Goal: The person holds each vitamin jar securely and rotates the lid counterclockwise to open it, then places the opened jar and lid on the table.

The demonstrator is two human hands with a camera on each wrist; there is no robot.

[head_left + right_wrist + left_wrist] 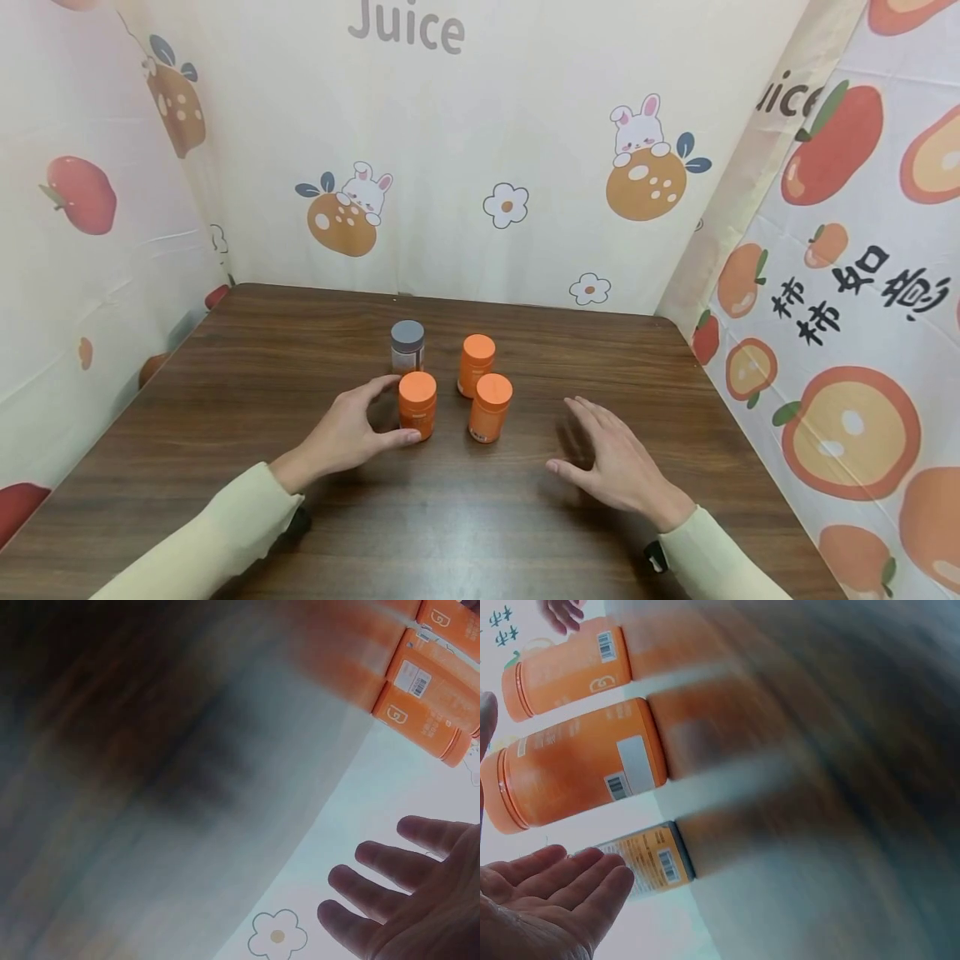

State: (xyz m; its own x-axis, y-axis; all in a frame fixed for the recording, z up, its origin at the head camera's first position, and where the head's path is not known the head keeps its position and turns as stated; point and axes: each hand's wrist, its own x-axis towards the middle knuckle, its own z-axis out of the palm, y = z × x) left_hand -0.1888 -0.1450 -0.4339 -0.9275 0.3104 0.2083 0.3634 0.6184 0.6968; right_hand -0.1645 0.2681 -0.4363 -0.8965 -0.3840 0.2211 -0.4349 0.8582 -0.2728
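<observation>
- Here's the left hand (343,433), thumb and fingers set wide around the left jar (417,411), with no curl round it!
- The left jar stands upright right in that gap: fingers at its far left side, thumb tip at its near edge. Whether skin meets plastic, I cannot tell.
- The left wrist view backs it up: straight fingers, the left jar between them and the thumb.
- Just behind the left jar, close by the fingertips, stands the grey jar (407,350), its lower part hidden from the head view.
- To the right of the left jar, near but apart, there's the front jar (487,421), orange and upright.
- Behind and right of the left jar, the back jar (475,367), orange too, partly covered by the front jar; touching or not, I cannot tell.
- Well to the right of the left jar, beyond the front jar, the right hand (617,464) holds nothing, its fingers extended and thumb well apart from them!
- Under the left jar, the brown wood-grain table (450,533); well behind the left jar, a pale cloth (450,117) with rabbits, fruit and flowers.
</observation>
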